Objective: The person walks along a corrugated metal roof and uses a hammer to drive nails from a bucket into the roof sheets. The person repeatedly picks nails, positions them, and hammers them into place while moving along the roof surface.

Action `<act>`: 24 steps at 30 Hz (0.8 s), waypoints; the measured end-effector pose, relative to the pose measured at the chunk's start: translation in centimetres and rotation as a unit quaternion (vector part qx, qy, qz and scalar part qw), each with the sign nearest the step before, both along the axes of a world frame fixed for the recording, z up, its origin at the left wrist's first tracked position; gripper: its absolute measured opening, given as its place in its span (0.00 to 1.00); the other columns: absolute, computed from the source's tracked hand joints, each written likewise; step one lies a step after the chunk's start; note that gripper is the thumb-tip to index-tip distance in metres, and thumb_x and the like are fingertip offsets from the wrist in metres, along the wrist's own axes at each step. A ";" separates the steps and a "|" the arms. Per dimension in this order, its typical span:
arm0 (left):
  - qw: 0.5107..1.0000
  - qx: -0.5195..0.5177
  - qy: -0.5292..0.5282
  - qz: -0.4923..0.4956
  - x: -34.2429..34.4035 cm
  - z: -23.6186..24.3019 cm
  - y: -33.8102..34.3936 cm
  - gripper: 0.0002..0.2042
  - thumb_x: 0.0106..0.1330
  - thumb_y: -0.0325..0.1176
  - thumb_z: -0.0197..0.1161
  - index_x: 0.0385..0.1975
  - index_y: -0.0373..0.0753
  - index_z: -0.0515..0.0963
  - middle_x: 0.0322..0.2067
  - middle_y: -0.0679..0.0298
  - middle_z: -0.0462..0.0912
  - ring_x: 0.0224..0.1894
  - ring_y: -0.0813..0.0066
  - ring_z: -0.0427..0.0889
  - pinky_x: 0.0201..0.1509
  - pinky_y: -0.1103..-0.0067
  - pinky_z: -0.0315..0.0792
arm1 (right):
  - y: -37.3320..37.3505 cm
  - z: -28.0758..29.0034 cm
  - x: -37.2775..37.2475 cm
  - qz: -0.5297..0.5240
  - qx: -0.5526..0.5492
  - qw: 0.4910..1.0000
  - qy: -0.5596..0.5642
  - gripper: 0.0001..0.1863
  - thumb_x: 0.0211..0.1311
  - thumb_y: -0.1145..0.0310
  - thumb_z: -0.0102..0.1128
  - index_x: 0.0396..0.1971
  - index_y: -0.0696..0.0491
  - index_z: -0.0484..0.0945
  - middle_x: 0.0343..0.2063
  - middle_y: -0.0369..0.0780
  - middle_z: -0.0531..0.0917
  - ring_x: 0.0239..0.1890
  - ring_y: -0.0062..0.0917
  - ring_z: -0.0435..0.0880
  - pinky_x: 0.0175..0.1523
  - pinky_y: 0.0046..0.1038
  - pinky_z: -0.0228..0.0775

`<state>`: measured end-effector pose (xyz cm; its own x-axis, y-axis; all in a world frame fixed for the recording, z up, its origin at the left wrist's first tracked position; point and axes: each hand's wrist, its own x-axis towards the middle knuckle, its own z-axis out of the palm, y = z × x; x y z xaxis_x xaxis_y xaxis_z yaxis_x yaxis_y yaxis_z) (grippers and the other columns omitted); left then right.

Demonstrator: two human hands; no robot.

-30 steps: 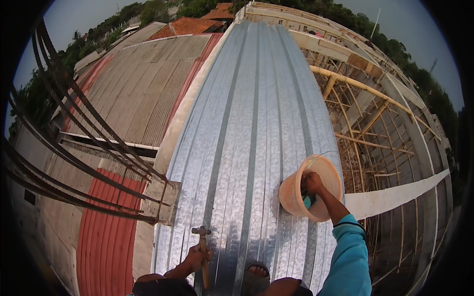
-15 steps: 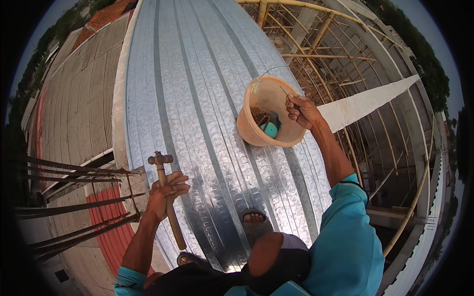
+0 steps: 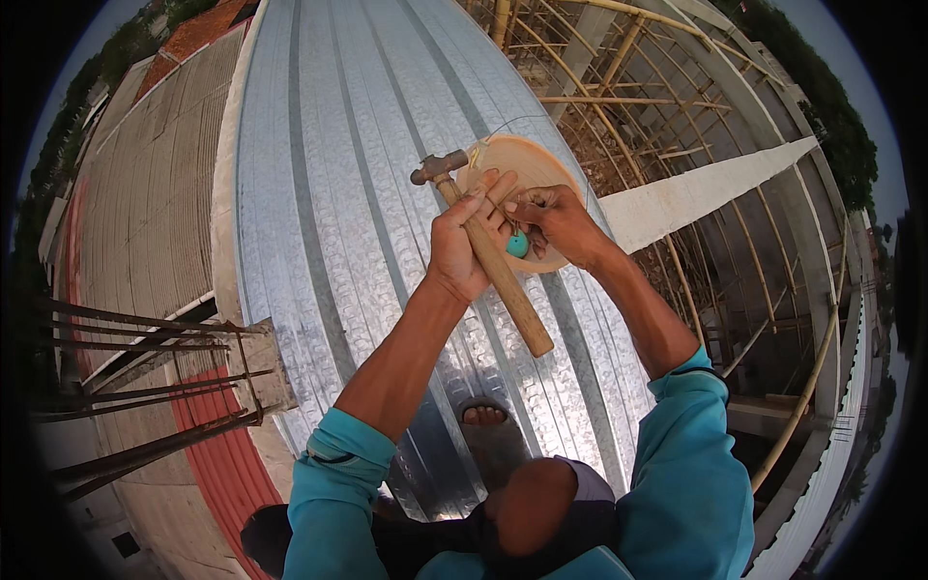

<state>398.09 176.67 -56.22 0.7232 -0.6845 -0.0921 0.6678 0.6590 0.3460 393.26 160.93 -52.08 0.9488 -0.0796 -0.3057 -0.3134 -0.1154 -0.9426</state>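
While both forearms reach toward the orange bucket (image 3: pixel 530 155), the left hand (image 3: pixel 456 244) is at its left side, palm up, with the hammer (image 3: pixel 512 295) lying slantwise across it. That hand's grip is partly closed: the thumb clamps the wooden handle against the palm, and the fingers extend over the bucket's mouth. The hammer's metal head is by the bucket's left rim, and the butt of its handle points back toward the person, on the near side of the bucket.

Over the bucket's mouth, the right hand (image 3: pixel 563 224) has its thumb and fingers drawn together close to the left fingertips; whether this grip has hold of something small, I cannot tell. Just below the fingers, a turquoise rounded object (image 3: pixel 518 245) shows within the bucket's outline.

Ribbed metal sheeting (image 3: pixel 319 184) runs beneath the bucket and far beyond it. To the bucket's right are a pale concrete slab (image 3: pixel 710 190) and bamboo poles (image 3: pixel 633 101). Well to its left, dark steel bars (image 3: pixel 159 389) stick out from a concrete block. Nearer the person than the bucket, a foot (image 3: pixel 483 415) rests on the sheeting.
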 end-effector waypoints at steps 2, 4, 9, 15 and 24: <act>0.999 -0.002 0.043 0.005 -1.1 -1.4 0.0 0.26 0.70 0.35 0.46 0.67 0.35 0.58 0.65 0.54 0.68 0.59 0.62 0.72 0.66 0.61 0.66 | -0.4 -0.4 -0.1 -0.005 0.043 0.998 0.042 0.13 0.66 0.68 0.59 0.25 0.61 0.79 0.19 0.39 0.78 0.15 0.18 0.73 0.17 0.23 0.65; 0.997 -0.019 0.074 0.009 -1.7 -2.7 0.2 0.25 0.68 0.35 0.47 0.65 0.36 0.60 0.63 0.54 0.70 0.56 0.63 0.73 0.65 0.60 0.66 | -0.3 -0.4 -0.3 0.001 0.045 0.997 0.059 0.11 0.65 0.69 0.58 0.28 0.62 0.79 0.21 0.40 0.79 0.16 0.19 0.74 0.16 0.23 0.65; 0.994 -0.097 0.048 -0.026 -2.1 -4.1 1.6 0.25 0.62 0.33 0.50 0.61 0.38 0.63 0.59 0.54 0.73 0.52 0.63 0.75 0.64 0.61 0.67 | 2.2 1.5 1.0 0.143 -0.081 0.985 0.050 0.09 0.62 0.75 0.59 0.38 0.64 0.81 0.27 0.40 0.81 0.21 0.19 0.78 0.24 0.23 0.72; 0.991 -0.131 0.034 -0.015 -1.6 -4.0 3.9 0.29 0.61 0.33 0.53 0.64 0.33 0.60 0.62 0.53 0.69 0.58 0.62 0.72 0.61 0.65 0.66 | 3.5 1.2 1.4 0.154 -0.127 0.979 -0.029 0.11 0.59 0.76 0.59 0.41 0.63 0.81 0.31 0.44 0.85 0.32 0.23 0.83 0.38 0.26 0.76; 0.996 -0.067 0.045 0.028 0.2 -5.0 7.4 0.30 0.63 0.33 0.50 0.66 0.33 0.54 0.68 0.47 0.59 0.69 0.55 0.63 0.71 0.61 0.64 | 10.1 -0.6 -3.7 0.088 -0.015 0.987 0.130 0.20 0.67 0.63 0.59 0.51 0.63 0.74 0.36 0.48 0.83 0.30 0.29 0.84 0.36 0.30 0.79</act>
<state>398.30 184.08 -61.27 0.7538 -0.6535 -0.0693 0.6528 0.7324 0.1934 389.53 171.05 -52.64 0.8382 0.0668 -0.5412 -0.5172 -0.2172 -0.8278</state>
